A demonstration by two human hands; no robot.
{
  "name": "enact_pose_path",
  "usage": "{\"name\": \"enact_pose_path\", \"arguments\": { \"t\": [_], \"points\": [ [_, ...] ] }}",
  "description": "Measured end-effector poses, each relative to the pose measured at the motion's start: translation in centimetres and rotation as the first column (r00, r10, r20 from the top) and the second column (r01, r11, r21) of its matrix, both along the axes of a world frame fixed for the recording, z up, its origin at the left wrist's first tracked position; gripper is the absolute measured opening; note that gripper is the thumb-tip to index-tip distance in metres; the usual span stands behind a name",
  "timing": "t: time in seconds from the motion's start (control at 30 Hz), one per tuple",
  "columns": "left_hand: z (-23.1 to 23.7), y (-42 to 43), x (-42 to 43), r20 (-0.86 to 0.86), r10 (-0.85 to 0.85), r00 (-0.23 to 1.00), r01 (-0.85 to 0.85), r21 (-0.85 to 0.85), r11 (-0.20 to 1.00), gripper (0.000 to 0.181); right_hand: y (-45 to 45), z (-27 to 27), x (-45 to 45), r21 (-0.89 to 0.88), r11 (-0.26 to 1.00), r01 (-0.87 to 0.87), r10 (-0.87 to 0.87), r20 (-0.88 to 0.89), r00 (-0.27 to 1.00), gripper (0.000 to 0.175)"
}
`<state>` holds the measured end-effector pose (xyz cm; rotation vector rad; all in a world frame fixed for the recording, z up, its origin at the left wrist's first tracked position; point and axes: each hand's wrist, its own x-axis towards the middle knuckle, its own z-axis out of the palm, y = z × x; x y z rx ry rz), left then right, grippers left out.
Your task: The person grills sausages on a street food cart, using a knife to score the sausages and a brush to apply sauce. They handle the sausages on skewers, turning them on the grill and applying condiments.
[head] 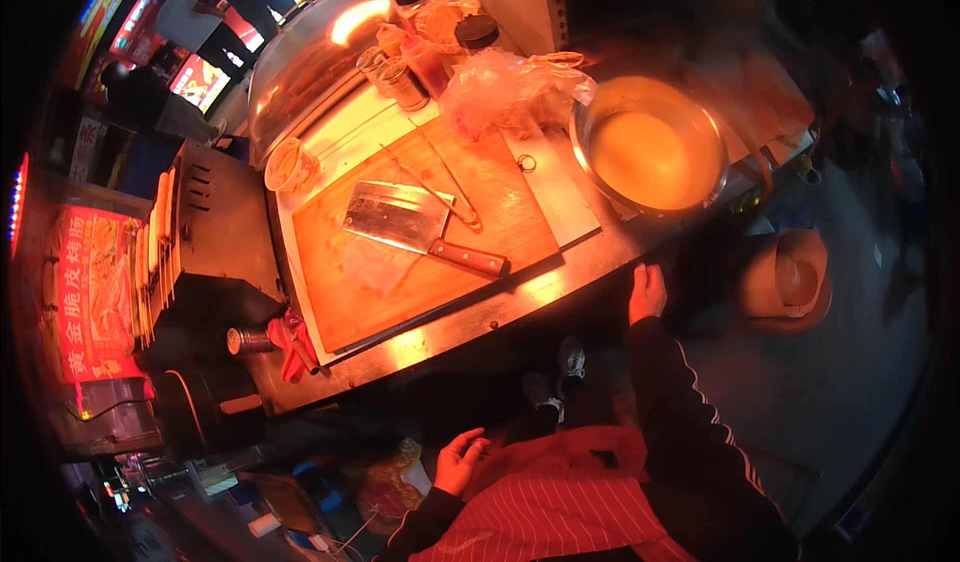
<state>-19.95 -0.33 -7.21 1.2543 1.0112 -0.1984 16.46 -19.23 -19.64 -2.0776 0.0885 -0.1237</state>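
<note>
My left hand point(459, 463) hangs beside the red apron, below the counter, its fingers apart and nothing in them. Near the counter's metal edge, under the large steel pot point(651, 146), is my right hand point(647, 293), its fingers bent; whether it holds anything is unclear. A cleaver point(399, 215) with a wooden handle lies on the wooden cutting board point(495, 179), over a piece of clear plastic. Metal tongs point(442, 174) rest partly by its blade. A paper cup point(291, 168) stands at the board's upper left corner.
Sauce bottles point(424, 65), shaker jars point(403, 83) and a plastic bag point(510, 89) crowd the back, beside a clear domed cover point(315, 59). Skewered sausages point(161, 224) stand at the left. A can point(249, 340) lies near a red cloth point(289, 341). A lined bin point(787, 281) stands on the right floor.
</note>
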Motion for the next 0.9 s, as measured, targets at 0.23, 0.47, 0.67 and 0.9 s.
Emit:
{"name": "enact_pose_path", "arguments": {
  "t": [0.23,0.47,0.67,0.9],
  "points": [
    [-0.1,0.3,-1.0,0.004,0.040,0.999,-0.040,0.011,0.999,0.032,0.9,0.6,0.3,-0.028,0.998,0.058,-0.060,-0.077,0.995,0.031],
    [-1.2,-0.7,-5.5,-0.116,0.170,0.979,-0.176,-0.041,0.984,0.033,1.8,0.4,0.3,-0.038,0.995,0.090,-0.089,0.018,0.996,0.027],
    [-2.2,-0.2,-6.3,-0.135,0.055,0.989,-0.054,0.009,0.998,0.033,0.1,-2.7,0.5,-0.131,0.990,0.056,-0.049,0.062,0.997,0.039],
    [-1.1,0.1,-3.5,-0.162,0.109,0.981,-0.115,-0.031,0.993,0.031,-3.6,0.3,-4.5,-0.045,0.998,0.044,-0.044,-0.012,0.999,0.031]
  ]
}}
